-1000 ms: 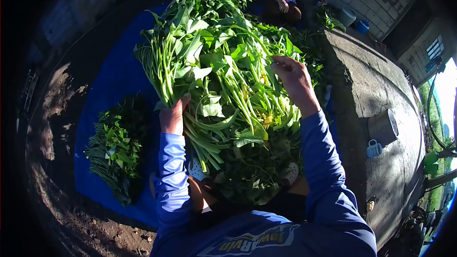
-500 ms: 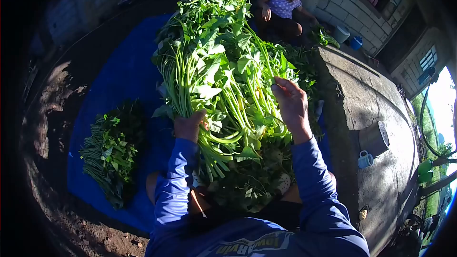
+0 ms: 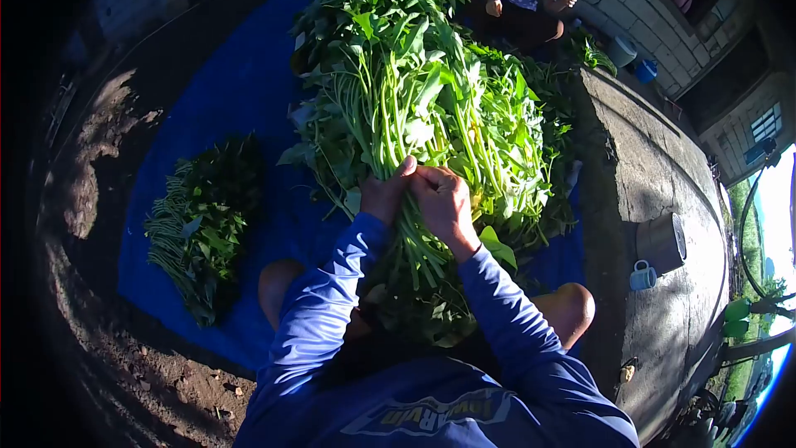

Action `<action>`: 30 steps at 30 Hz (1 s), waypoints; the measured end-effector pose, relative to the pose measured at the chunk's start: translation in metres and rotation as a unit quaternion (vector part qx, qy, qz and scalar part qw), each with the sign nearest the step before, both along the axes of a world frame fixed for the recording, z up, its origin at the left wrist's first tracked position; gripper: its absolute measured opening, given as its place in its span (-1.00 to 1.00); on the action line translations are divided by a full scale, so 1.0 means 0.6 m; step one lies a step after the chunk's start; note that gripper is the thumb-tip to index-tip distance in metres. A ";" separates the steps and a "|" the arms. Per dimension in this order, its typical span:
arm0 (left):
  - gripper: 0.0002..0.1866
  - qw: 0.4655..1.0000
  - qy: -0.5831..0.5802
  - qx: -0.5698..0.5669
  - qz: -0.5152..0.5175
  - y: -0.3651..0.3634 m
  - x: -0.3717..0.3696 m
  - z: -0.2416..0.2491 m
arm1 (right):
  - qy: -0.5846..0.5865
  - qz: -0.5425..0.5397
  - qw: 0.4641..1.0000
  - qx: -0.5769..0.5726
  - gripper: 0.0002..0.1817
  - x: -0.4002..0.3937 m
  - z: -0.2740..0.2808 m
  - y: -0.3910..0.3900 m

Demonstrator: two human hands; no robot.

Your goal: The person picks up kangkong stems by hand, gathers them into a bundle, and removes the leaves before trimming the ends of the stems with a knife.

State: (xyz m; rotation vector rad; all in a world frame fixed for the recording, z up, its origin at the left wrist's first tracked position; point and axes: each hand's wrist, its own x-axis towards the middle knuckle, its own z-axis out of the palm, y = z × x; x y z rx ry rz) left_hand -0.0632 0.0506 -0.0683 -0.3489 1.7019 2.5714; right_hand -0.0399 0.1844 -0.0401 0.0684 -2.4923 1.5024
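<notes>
My left hand (image 3: 385,196) is wrapped round a bunch of long-stemmed leafy greens (image 3: 383,120), whose cut stem ends stick out below toward me. Close beside it, my right hand (image 3: 442,202) is closed at the same stems, its fingertips touching the left thumb. Leaves of the bunch point away from me and merge with a large heap of greens (image 3: 510,129) behind. Off to the left, a tied-looking pile of greens (image 3: 207,228) lies on the blue tarp (image 3: 286,323).
To the right is a concrete slab (image 3: 605,199) with a mug (image 3: 643,275) and a metal pot (image 3: 662,242). A person (image 3: 525,0) sits beyond the heap, near buckets (image 3: 622,51) and a block wall (image 3: 643,4).
My right hand has moved left and down from the right side of the heap to meet my left hand at the stems. My left hand has shifted right and up.
</notes>
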 end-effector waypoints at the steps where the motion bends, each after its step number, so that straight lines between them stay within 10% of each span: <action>1: -0.61 0.999 0.026 0.018 0.016 0.010 -0.004 -0.012 | 0.013 0.022 0.999 0.025 -0.81 0.004 -0.003 -0.010; 5: -0.72 0.998 -0.004 0.058 -0.034 -0.026 -0.012 -0.060 | -0.072 0.247 0.966 0.010 -0.62 0.010 0.049 0.055; 8: -0.72 0.994 0.006 0.064 -0.083 -0.069 -0.013 0.008 | -0.028 0.071 0.967 -0.242 -0.66 0.027 0.148 0.115; 18: -0.64 0.993 0.054 0.086 -0.055 -0.114 0.010 0.069 | -0.103 0.133 0.986 0.010 -0.75 0.157 0.100 0.112; 23: -0.63 0.990 0.008 0.104 -0.092 -0.124 -0.006 0.052 | 0.110 0.126 0.985 -0.038 -0.71 0.158 -0.002 0.078; 30: -0.65 0.997 -0.034 0.049 -0.043 -0.103 -0.008 0.064 | -0.070 0.146 0.981 -0.110 -0.70 0.167 0.011 0.092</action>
